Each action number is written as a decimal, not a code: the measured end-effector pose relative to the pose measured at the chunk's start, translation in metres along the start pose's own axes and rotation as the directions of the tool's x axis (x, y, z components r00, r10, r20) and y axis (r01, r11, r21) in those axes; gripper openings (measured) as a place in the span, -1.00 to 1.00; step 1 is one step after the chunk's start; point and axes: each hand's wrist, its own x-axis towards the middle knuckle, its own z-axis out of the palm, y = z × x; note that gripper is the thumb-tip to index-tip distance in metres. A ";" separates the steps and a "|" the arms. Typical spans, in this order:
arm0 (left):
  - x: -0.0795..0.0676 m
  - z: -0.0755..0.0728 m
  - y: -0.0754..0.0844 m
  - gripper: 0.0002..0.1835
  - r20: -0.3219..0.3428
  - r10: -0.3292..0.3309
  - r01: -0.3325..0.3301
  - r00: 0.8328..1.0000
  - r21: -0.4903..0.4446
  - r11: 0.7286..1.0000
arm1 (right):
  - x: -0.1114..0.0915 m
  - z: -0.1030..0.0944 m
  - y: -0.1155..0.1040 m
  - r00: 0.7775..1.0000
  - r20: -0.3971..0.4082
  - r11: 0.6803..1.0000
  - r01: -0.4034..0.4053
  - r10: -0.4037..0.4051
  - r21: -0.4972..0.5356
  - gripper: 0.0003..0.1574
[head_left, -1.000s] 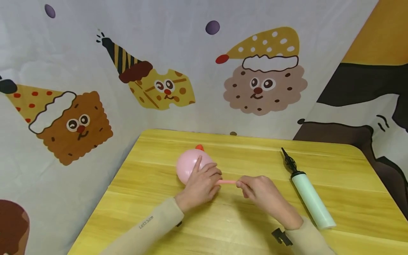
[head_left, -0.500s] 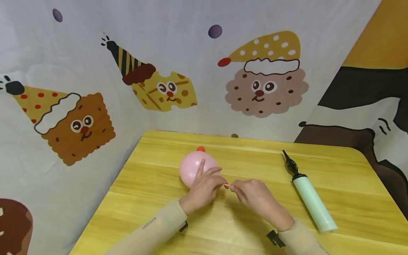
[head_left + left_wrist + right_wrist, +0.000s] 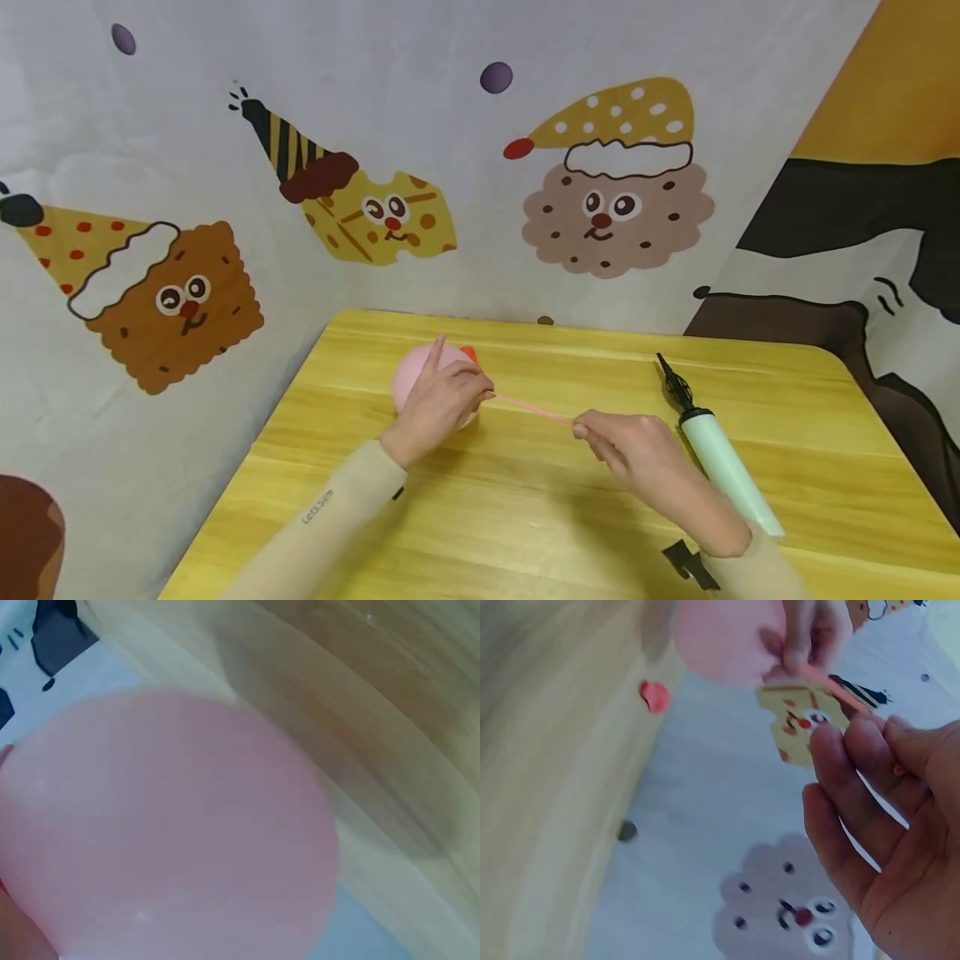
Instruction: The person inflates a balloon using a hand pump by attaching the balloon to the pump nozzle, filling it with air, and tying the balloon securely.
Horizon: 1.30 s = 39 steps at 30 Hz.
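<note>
A round, inflated pink balloon [image 3: 408, 379] is held just above the table, and it fills much of the left wrist view [image 3: 180, 825]. My left hand [image 3: 437, 404] pinches the balloon's neck, its index finger lying up along the balloon's side. Between the hands the neck [image 3: 532, 407] is drawn out into a thin, taut strand. My right hand [image 3: 648, 458] pinches the free end of that strand between thumb and index finger. In the right wrist view, the other fingers of the right hand [image 3: 900, 802] are loosely bent.
A balloon pump [image 3: 726, 471] with a pale green barrel and black nozzle lies right of my right hand. Behind the pink balloon is a small red piece [image 3: 470, 354], its kind unclear. A printed cloth [image 3: 480, 283] hangs behind the wooden table [image 3: 510, 517].
My hands came close together half a second ago, then moved apart, stretching the neck long and thin. The left hand and balloon have shifted left; the right hand has moved right.
</note>
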 end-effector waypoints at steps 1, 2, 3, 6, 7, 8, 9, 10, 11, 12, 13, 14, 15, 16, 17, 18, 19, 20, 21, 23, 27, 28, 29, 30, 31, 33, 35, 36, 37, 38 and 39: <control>0.001 -0.001 0.000 -0.93 -0.003 0.006 -0.006 1.000 -0.018 1.000 | 0.001 -0.005 0.002 1.000 -0.008 0.999 0.026 -0.026 -0.031 -0.85; 0.003 -0.003 0.001 -0.92 0.006 0.014 -0.014 1.000 -0.047 0.999 | 0.002 -0.011 0.004 0.999 -0.014 0.997 0.046 -0.047 -0.060 -0.82; 0.005 -0.004 0.003 -0.93 0.017 0.020 -0.018 1.000 -0.087 0.996 | 0.003 -0.015 0.007 0.998 -0.021 0.994 0.063 -0.065 -0.088 -0.77; 0.012 -0.010 0.009 -0.92 0.120 0.012 0.026 0.993 -0.305 0.952 | 0.012 -0.024 0.019 0.993 -0.069 0.983 0.083 -0.096 -0.163 -0.59; 0.015 -0.012 0.011 -0.89 0.187 0.006 0.077 0.982 -0.429 0.900 | 0.016 -0.024 0.024 0.991 -0.092 0.979 0.082 -0.100 -0.189 -0.53; 0.017 -0.015 0.013 -0.86 0.264 -0.003 0.154 0.965 -0.551 0.820 | 0.019 -0.023 0.029 0.989 -0.111 0.975 0.075 -0.099 -0.208 -0.49; 0.019 -0.017 0.014 -0.83 0.333 -0.013 0.240 0.943 -0.651 0.720 | 0.023 -0.021 0.033 0.986 -0.134 0.973 0.066 -0.098 -0.223 -0.46; 0.021 -0.019 0.015 -0.80 0.397 -0.018 0.327 0.918 -0.729 0.601 | 0.026 -0.019 0.037 0.984 -0.154 0.970 0.055 -0.093 -0.238 -0.43; 0.023 -0.020 0.015 -0.78 0.452 -0.021 0.406 0.892 -0.779 0.477 | 0.030 -0.016 0.040 0.980 -0.175 0.966 0.044 -0.090 -0.254 -0.41; 0.024 -0.021 0.015 -0.75 0.497 -0.019 0.470 0.867 -0.807 0.358 | 0.032 -0.014 0.043 0.977 -0.195 0.962 0.034 -0.089 -0.270 -0.39; 0.025 -0.021 0.016 -0.73 0.529 -0.015 0.515 0.848 -0.819 0.252 | 0.035 -0.012 0.046 0.973 -0.213 0.960 0.026 -0.089 -0.280 -0.39; 0.026 -0.021 0.016 -0.72 0.547 -0.012 0.539 0.837 -0.822 0.183 | 0.037 -0.010 0.048 0.969 -0.230 0.958 0.019 -0.088 -0.285 -0.39; 0.026 -0.021 0.016 -0.71 0.555 -0.007 0.551 0.832 -0.824 0.130 | 0.039 -0.009 0.049 0.965 -0.247 0.957 0.014 -0.089 -0.289 -0.39; 0.026 -0.021 0.016 -0.70 0.559 -0.002 0.557 0.829 -0.826 0.083 | 0.041 -0.008 0.050 0.961 -0.263 0.956 0.007 -0.087 -0.292 -0.39; 0.026 -0.021 0.016 -0.70 0.561 0.002 0.561 0.828 -0.827 0.043 | 0.043 -0.007 0.051 0.957 -0.275 0.956 0.002 -0.086 -0.292 -0.40; 0.025 -0.020 0.016 -0.68 0.564 0.008 0.564 0.825 -0.825 0.003 | 0.044 -0.007 0.051 0.954 -0.287 0.957 0.000 -0.087 -0.291 -0.40; 0.025 -0.020 0.017 -0.67 0.570 0.008 0.570 0.822 -0.821 -0.029 | 0.046 -0.007 0.052 0.951 -0.298 0.957 -0.003 -0.087 -0.289 -0.40; 0.025 -0.019 0.017 -0.67 0.575 0.009 0.575 0.818 -0.817 -0.055 | 0.047 -0.006 0.052 0.947 -0.308 0.956 -0.007 -0.088 -0.292 -0.40; 0.024 -0.019 0.017 -0.66 0.579 0.012 0.578 0.816 -0.813 -0.076 | 0.048 -0.006 0.052 0.945 -0.316 0.956 -0.007 -0.089 -0.292 -0.40; 0.024 -0.017 0.018 -0.65 0.588 0.016 0.587 0.809 -0.804 -0.095 | 0.049 -0.006 0.053 0.939 -0.330 0.955 -0.009 -0.094 -0.297 -0.41; 0.024 -0.014 0.021 -0.64 0.603 0.040 0.604 0.797 -0.796 -0.034 | 0.051 -0.004 0.055 0.934 -0.342 0.946 -0.016 -0.101 -0.325 -0.44; 0.024 -0.013 0.022 -0.63 0.606 0.047 0.607 0.794 -0.794 -0.015 | 0.051 -0.003 0.056 0.934 -0.343 0.943 -0.016 -0.105 -0.332 -0.44; 0.025 -0.013 0.024 -0.61 0.608 0.060 0.609 0.791 -0.793 0.000 | 0.051 -0.002 0.057 0.934 -0.343 0.942 -0.018 -0.104 -0.335 -0.45; 0.025 -0.012 0.025 -0.59 0.612 0.078 0.613 0.787 -0.790 0.007 | 0.052 -0.001 0.058 0.935 -0.339 0.940 -0.019 -0.104 -0.342 -0.45; 0.026 -0.012 0.027 -0.58 0.616 0.096 0.618 0.782 -0.786 0.011 | 0.052 0.000 0.059 0.936 -0.336 0.938 -0.021 -0.103 -0.346 -0.45; 0.028 -0.011 0.030 -0.59 0.620 0.126 0.623 0.774 -0.782 0.023 | 0.052 0.002 0.061 0.935 -0.336 0.937 -0.017 -0.109 -0.350 -0.44; 0.030 -0.012 0.034 -0.64 0.624 0.147 0.626 0.768 -0.779 0.033 | 0.053 0.005 0.064 0.931 -0.346 0.937 -0.014 -0.115 -0.350 -0.43; 0.030 -0.012 0.036 -0.67 0.626 0.150 0.628 0.765 -0.777 0.042 | 0.053 0.005 0.065 0.930 -0.347 0.936 -0.011 -0.120 -0.352 -0.44; 0.031 -0.013 0.038 -0.69 0.625 0.148 0.625 0.766 -0.779 0.054 | 0.053 0.006 0.066 0.928 -0.350 0.936 -0.006 -0.126 -0.353 -0.44; 0.031 -0.014 0.040 -0.70 0.626 0.144 0.625 0.766 -0.778 0.059 | 0.053 0.008 0.067 0.927 -0.351 0.935 -0.001 -0.132 -0.355 -0.45; 0.031 -0.015 0.041 -0.71 0.627 0.138 0.626 0.767 -0.778 0.057 | 0.054 0.009 0.068 0.926 -0.353 0.936 0.004 -0.137 -0.353 -0.47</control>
